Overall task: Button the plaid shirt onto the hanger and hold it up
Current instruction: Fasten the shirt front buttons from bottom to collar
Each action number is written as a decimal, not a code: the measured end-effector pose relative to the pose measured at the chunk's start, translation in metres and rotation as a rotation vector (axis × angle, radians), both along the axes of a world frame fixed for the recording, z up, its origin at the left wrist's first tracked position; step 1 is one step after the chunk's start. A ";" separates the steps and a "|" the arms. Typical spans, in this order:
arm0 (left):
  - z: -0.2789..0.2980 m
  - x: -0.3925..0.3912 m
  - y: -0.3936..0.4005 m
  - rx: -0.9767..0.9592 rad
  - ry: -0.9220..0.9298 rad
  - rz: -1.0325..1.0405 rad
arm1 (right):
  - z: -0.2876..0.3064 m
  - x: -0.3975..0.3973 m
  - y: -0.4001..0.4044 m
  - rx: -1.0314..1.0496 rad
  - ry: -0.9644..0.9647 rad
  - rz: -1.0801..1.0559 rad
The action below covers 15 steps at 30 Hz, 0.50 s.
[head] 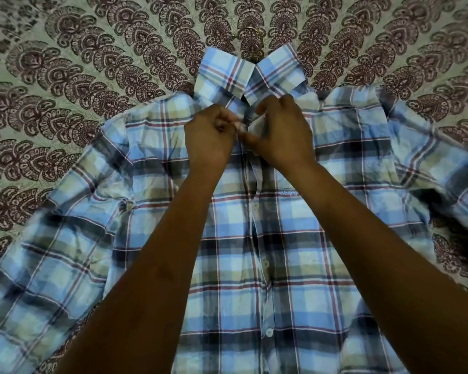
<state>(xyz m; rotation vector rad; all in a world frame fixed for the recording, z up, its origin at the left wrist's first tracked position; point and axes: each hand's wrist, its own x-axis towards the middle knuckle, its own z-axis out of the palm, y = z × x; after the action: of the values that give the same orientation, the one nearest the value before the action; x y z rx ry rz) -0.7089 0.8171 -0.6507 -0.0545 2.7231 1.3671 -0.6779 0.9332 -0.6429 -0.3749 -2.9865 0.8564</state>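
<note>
**Plaid shirt: top button in the works**

Plaid shirt (254,252) lies flat, front side up, on a patterned bedsheet (65,76). Collar (250,74) is at the far end, hem runs toward the person and off the bottom of the view. So the long way of the shirt goes straight out from the body, w/ the button strip down the middle.

Both hands meet just under the collar. Left hand (210,136) is curled tight and pinches the left edge of the front strip. Right hand (281,133) is curled too and pinches the other edge, fingers (250,137) touching the left hand's. A small pale bit sits btwn them, prob. the top button, but it's blurry so can't be sure.

Hanger: only a thin gold hook (250,31) shows past the collar. The rest must be inside the shirt, can't see it.

Lower down, white buttons (269,332) show along the strip. They look done up, though that is hard to tell.

Both hands are equally near the spot. Next move is likely a tiny push-and-pull right there. Lots of bedsheet room on all sides, sleeves spread wide left & right.
</note>
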 end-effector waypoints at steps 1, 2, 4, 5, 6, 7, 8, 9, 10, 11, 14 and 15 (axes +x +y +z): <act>0.001 -0.006 0.001 -0.030 0.011 -0.021 | 0.000 -0.007 -0.002 0.081 -0.012 0.040; 0.002 -0.012 0.001 -0.056 0.027 -0.041 | 0.001 -0.014 -0.003 0.144 -0.046 0.067; 0.004 -0.022 0.004 -0.107 0.046 -0.073 | 0.002 -0.026 -0.003 0.174 -0.150 0.063; 0.005 -0.027 0.006 -0.141 0.044 -0.098 | 0.002 -0.032 -0.003 0.151 -0.195 0.042; 0.005 -0.030 0.008 -0.191 0.039 -0.133 | 0.002 -0.036 -0.003 0.128 -0.224 0.017; 0.005 -0.033 0.011 -0.259 0.035 -0.171 | 0.002 -0.041 -0.003 0.123 -0.241 -0.004; 0.004 -0.035 0.013 -0.337 0.036 -0.207 | 0.002 -0.045 -0.003 0.139 -0.253 -0.015; 0.002 -0.038 0.016 -0.418 0.040 -0.233 | 0.002 -0.048 -0.001 0.169 -0.259 -0.016; -0.002 -0.039 0.018 -0.496 0.050 -0.245 | 0.003 -0.050 0.000 0.205 -0.256 -0.007; -0.005 -0.039 0.020 -0.566 0.061 -0.248 | 0.002 -0.050 0.003 0.231 -0.242 0.005; -0.013 -0.038 0.026 -0.675 0.095 -0.237 | -0.003 -0.047 0.010 0.168 -0.123 -0.013; -0.014 -0.038 0.027 -0.683 0.094 -0.228 | -0.006 -0.045 0.012 0.093 -0.072 -0.043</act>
<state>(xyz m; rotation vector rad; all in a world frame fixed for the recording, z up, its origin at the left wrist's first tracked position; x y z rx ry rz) -0.7473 0.8439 -0.6643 0.2680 3.0152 0.3553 -0.7231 0.9452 -0.6490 -0.4749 -3.0582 0.7121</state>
